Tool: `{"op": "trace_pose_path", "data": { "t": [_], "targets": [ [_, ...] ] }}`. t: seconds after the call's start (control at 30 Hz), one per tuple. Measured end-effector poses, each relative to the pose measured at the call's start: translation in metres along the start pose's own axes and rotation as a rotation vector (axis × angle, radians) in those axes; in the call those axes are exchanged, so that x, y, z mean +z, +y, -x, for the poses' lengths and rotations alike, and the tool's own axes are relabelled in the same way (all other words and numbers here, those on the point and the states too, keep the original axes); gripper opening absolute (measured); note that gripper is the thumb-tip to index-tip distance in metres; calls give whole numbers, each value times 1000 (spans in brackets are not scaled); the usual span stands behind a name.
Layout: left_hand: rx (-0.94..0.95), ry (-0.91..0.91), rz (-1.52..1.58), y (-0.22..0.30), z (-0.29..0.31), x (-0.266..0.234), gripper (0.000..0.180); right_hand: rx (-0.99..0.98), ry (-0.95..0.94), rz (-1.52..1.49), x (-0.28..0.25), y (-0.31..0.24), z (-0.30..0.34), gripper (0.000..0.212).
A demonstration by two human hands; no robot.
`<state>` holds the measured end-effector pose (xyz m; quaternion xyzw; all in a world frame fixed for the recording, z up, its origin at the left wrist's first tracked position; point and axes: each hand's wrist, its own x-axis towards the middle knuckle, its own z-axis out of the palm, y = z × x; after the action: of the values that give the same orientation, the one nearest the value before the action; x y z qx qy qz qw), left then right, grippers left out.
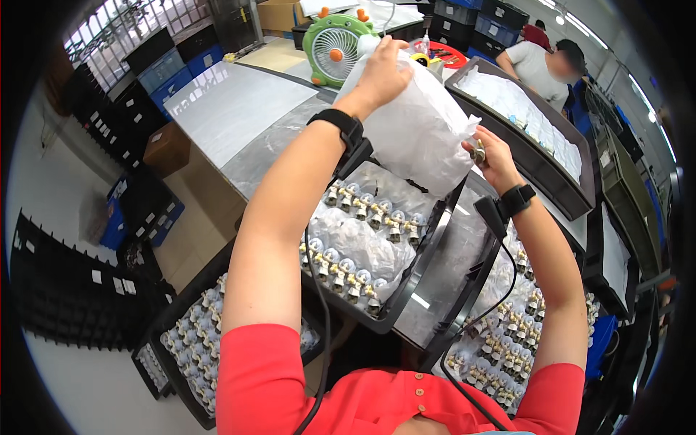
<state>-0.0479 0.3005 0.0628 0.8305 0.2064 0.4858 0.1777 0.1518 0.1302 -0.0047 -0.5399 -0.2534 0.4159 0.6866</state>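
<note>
A white, thin plastic sheet [424, 127] hangs between my hands over the far part of a black tray [391, 319]. My left hand [384, 76] grips its upper left edge with closed fingers. At the sheet's right corner, my right hand [494, 159] is closed on it too, and a small gold and dark piece, too small to make out, shows between its fingers. Under the sheet, the tray holds rows of small figurines [351, 279] with clear round heads and white and gold bodies. Crumpled clear plastic [362, 243] lies between two rows.
More figurines fill a tray [507, 341] at the right and another [196, 348] at the lower left. A green animal-shaped fan [337, 47] stands behind the sheet. Beyond my right hand sits a grey bin [580, 199] lined with white sheeting. A person [544, 65] works at the far right.
</note>
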Motion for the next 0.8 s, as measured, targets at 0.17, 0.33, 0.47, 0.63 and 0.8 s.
{"op": "trace_pose_path", "data": {
  "t": [0.17,0.33,0.47,0.63,0.8],
  "targets": [
    [508,-286,-179,28,52,23,58,13,145,29,-39,22,-54,37],
    [265,-680,-529,2,94,40,56,-109,226,38,-28,6,-24,53],
    [-107,-814,-485,-17,84,52,51,52,-180,-106,-24,-8,8,23],
    [-244,-633,199,5,87,53,43,9,-327,17,-1,-19,61,50],
    [-323,-698,685,78,106,27,23,-29,-456,210,10,-13,85,61]
  ]
}}
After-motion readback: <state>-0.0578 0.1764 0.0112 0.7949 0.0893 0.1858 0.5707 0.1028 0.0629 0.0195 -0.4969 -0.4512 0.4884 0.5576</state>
